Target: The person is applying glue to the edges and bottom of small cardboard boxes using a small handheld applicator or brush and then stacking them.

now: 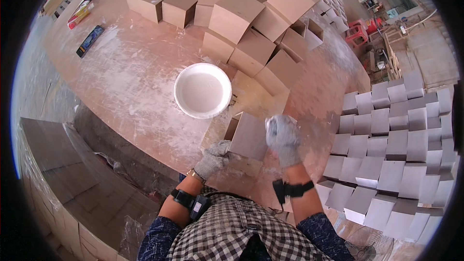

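A small box [250, 136] with a greyish-white coated face lies tilted in front of me, its hollow inside showing on the left. My left hand [213, 158], in a grey knitted glove, grips its lower left edge. At the box's right side is my right hand [284, 137], gloved too and closed, with white smears over the fingers. Whatever it holds is hidden. Beyond the box stands a round white tub [177, 90] of pale, milky liquid. Under the box lies a stained, yellowish board [249, 92].
Plain brown boxes [235, 14] are piled at the table's far side. Many whitish coated boxes [379, 150] stand stacked in rows on the right. A phone [90, 41] lies at the far left. Wrapped cartons [72, 179] stand at the lower left, beside the table [140, 125].
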`<act>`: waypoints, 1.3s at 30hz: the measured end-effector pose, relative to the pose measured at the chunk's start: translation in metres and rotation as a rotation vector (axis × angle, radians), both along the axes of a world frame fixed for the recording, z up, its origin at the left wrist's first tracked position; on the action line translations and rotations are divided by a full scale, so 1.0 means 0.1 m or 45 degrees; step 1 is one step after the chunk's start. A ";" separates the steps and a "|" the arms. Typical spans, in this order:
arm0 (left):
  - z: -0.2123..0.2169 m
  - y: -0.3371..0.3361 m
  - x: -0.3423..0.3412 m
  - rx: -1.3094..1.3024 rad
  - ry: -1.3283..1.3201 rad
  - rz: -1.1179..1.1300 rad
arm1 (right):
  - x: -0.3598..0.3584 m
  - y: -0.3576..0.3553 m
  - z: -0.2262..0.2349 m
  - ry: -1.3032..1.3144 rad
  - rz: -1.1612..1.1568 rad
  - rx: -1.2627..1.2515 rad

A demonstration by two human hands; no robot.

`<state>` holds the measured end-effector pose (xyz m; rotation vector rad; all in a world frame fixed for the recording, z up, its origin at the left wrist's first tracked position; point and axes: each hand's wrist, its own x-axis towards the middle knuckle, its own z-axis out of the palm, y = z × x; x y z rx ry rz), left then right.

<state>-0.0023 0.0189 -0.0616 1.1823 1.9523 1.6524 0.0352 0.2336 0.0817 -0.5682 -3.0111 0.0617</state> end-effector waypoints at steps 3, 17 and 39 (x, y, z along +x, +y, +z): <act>0.00 0.01 -0.03 -0.075 0.071 -0.062 | 0.53 -0.42 0.04 0.170 0.157 -0.064; 0.25 0.02 -0.07 0.048 -0.188 -0.135 | 0.61 -0.48 0.08 0.201 0.132 -0.170; 0.20 0.09 -0.02 0.284 -0.683 -0.226 | -0.04 -0.03 0.12 0.207 0.202 -0.074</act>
